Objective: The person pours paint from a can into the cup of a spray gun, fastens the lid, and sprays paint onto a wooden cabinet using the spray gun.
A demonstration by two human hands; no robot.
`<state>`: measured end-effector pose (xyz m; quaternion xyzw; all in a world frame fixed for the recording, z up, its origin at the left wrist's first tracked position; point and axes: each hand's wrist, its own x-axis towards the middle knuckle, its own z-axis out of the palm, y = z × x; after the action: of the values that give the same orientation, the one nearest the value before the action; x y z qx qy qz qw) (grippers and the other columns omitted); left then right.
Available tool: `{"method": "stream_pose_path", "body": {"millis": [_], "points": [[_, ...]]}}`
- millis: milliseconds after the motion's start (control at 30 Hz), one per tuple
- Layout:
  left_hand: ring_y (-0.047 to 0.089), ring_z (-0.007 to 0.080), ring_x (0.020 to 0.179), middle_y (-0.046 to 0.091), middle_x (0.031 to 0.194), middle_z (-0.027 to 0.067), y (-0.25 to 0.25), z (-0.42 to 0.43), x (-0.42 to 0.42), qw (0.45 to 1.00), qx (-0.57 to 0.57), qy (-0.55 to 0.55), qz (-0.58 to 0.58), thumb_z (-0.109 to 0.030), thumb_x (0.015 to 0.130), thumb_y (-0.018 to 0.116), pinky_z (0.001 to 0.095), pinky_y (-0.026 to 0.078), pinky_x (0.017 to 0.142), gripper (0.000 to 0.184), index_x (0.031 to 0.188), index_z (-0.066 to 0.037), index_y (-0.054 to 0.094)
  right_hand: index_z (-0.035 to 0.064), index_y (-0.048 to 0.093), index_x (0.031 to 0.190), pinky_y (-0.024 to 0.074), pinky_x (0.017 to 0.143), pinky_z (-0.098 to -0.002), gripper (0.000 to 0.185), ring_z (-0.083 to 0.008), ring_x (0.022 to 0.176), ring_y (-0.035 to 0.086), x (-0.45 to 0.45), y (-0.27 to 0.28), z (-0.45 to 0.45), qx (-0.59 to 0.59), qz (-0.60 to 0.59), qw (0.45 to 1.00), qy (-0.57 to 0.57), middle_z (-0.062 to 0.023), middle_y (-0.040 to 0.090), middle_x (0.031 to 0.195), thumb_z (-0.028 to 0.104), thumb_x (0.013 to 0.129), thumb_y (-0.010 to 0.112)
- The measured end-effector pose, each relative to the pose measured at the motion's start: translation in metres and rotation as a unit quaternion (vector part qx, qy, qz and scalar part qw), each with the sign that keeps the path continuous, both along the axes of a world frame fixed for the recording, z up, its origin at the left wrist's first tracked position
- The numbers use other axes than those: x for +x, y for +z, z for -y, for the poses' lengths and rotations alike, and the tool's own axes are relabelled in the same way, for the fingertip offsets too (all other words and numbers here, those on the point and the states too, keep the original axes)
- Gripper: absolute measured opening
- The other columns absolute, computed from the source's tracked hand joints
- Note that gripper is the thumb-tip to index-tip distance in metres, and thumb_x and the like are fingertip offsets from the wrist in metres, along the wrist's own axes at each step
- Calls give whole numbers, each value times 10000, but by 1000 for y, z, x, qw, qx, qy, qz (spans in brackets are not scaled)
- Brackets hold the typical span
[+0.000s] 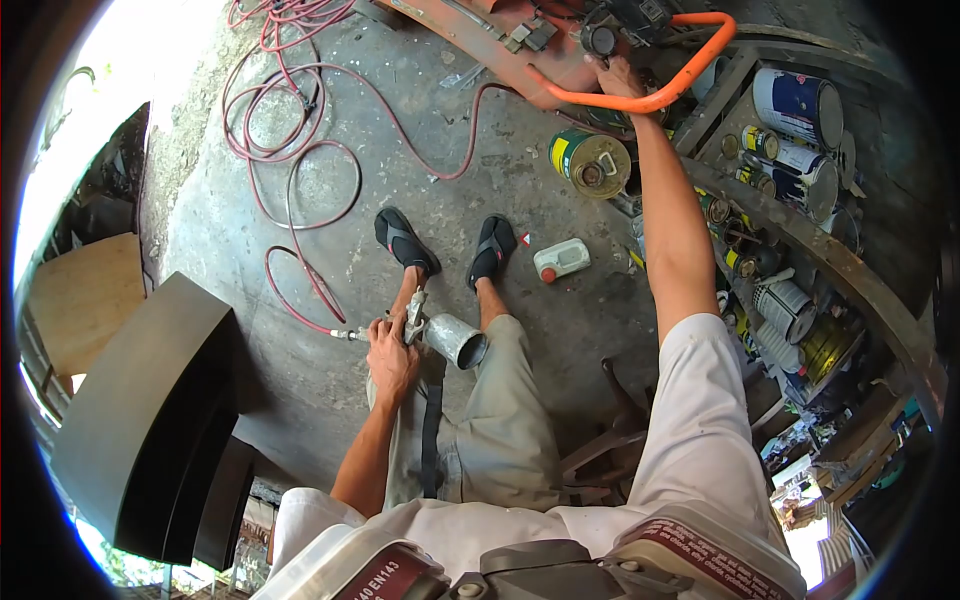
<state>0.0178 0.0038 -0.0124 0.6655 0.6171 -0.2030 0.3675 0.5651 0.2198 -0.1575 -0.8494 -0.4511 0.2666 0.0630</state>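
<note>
My left hand (391, 358) is wrapped round the handle of a spray gun (413, 318). The gun's open metal cup (456, 340) tilts to the right above my legs, and a red hose (310, 325) joins it at the left. My right arm stretches forward, and my right hand (620, 78) reaches past the orange handle (690, 75) of an orange compressor (555, 50). Its fingers touch the compressor near a round black gauge or knob (599, 40). The exact grip is too small to tell.
Red hose coils lie on the concrete floor (400, 120). A green and yellow can (592, 163) and a whitish bottle (562, 260) stand ahead. Paint cans (797, 105) fill a shelf at the right. A dark curved panel (150, 410) is at the left.
</note>
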Motion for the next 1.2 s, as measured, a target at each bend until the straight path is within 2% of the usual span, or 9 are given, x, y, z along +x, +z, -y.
{"method": "stream_pose_path", "body": {"millis": [100, 200, 300, 400, 500, 700, 1200], "points": [[406, 361, 1303, 564, 1226, 127, 0, -2, 1, 1000, 0, -5, -9, -68, 724, 646, 465, 478, 976, 647, 1347, -176, 512, -93, 592, 1133, 457, 913, -550, 774, -513, 1110, 564, 3, -8, 1, -8, 22, 1000, 11, -368, 583, 1148, 639, 915, 463], [409, 360, 1300, 564, 1221, 128, 1, -3, 2, 1000, -4, -5, -10, -72, 725, 645, 464, 482, 969, 641, 1344, -171, 515, -24, 575, 1228, 455, 931, -512, 684, -499, 1110, 546, 15, -30, -1, -42, -10, 999, -2, -347, 580, 1162, 583, 925, 491], [411, 359, 1297, 566, 1215, 128, -2, -1, -1, 1000, 8, -9, -4, -74, 727, 642, 464, 487, 963, 635, 1342, -169, 518, 32, 601, 1206, 468, 892, -516, 605, -504, 1068, 554, 17, -46, 2, 24, 20, 999, 10, -331, 604, 1109, 559, 926, 500], [414, 359, 1295, 568, 1211, 130, -3, 1, -1, 1000, 16, -6, -6, -76, 728, 643, 464, 489, 959, 629, 1338, -168, 521, -55, 635, 1082, 469, 888, -541, 695, -512, 1049, 589, 9, -29, 2, 42, 34, 998, 18, -342, 626, 1063, 604, 918, 485], [435, 368, 1287, 537, 1263, 173, -2, -2, -2, 1000, 0, -10, -6, -142, 770, 666, 485, 486, 950, 574, 1329, -142, 536, 56, 622, 1175, 477, 856, -516, 521, -493, 1039, 571, 6, -18, 0, 16, 16, 1000, 13, -303, 622, 1093, 504, 929, 526], [421, 365, 1289, 567, 1208, 139, -1, -1, -1, 1000, 12, -3, 1, -79, 722, 651, 474, 487, 951, 632, 1335, -158, 518, 51, 625, 1171, 474, 851, -520, 520, -504, 1030, 571, 11, -25, 0, 2, -9, 1000, 1, -306, 627, 1071, 500, 923, 539], [419, 370, 1292, 548, 1234, 166, -5, -1, -4, 1000, 5, -11, 0, -99, 729, 647, 470, 477, 969, 623, 1337, -163, 526, 56, 625, 1175, 468, 852, -519, 536, -507, 1037, 563, 5, -19, 1, 6, 4, 1000, 18, -307, 624, 1076, 519, 916, 545]]}}
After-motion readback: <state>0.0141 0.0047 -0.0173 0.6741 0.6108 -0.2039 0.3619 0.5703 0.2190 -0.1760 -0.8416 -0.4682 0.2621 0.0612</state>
